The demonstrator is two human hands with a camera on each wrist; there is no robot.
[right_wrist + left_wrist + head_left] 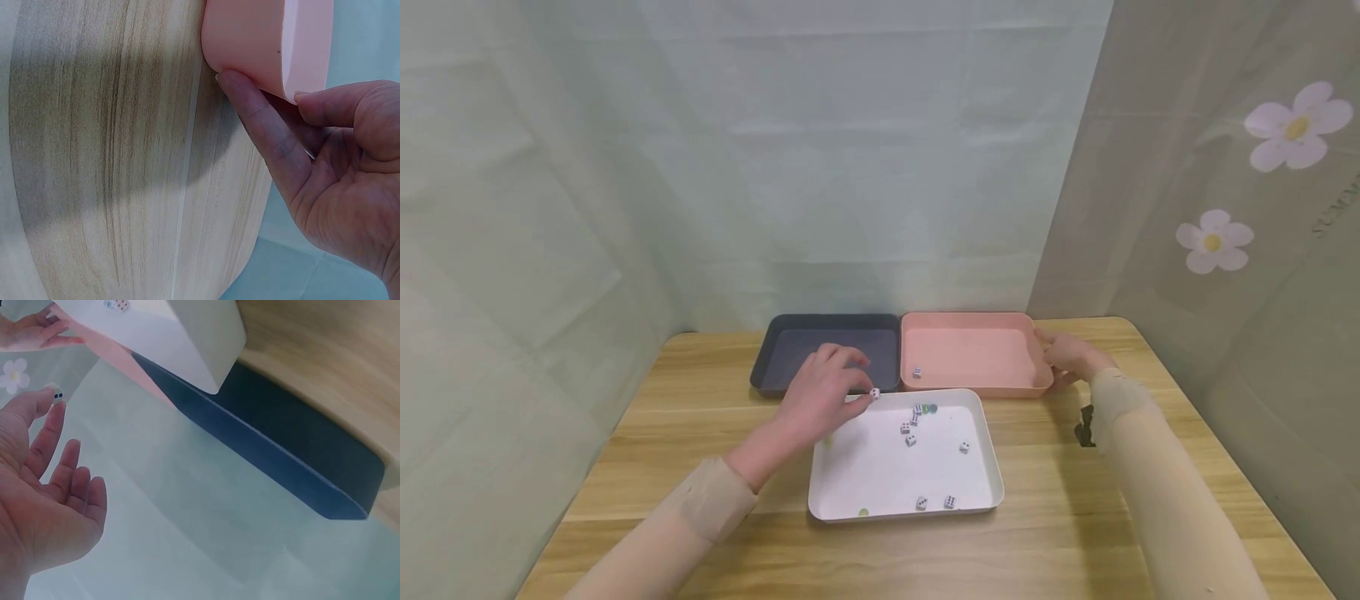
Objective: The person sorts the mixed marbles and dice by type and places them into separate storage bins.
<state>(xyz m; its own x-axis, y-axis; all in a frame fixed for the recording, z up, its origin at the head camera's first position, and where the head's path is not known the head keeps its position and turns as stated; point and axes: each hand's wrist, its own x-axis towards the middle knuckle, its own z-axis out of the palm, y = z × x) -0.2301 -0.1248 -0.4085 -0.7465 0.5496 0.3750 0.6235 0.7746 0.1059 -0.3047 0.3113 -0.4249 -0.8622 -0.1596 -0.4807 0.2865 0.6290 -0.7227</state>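
Observation:
My left hand [827,387] pinches a white die [875,393] between thumb and forefinger, above the back left edge of the white tray [992,467]; the other fingers are loosely bent. In the left wrist view the same die [57,394] shows two dark dots. Several dice lie in the white tray, among them a die [950,502] near its front edge. My right hand [1067,354] holds the right end of the pink tray [977,342]. Seen from the right wrist, the thumb is at the pink tray's rim [287,75] and the forefinger against its lower side. One die [917,372] lies in the pink tray.
A dark blue tray [782,333] stands left of the pink one, both behind the white tray. Small green pieces [862,512] lie in the white tray. A black object [1084,429] sits by the right wrist. Pale cloth [880,167] hangs behind the wooden table [685,392].

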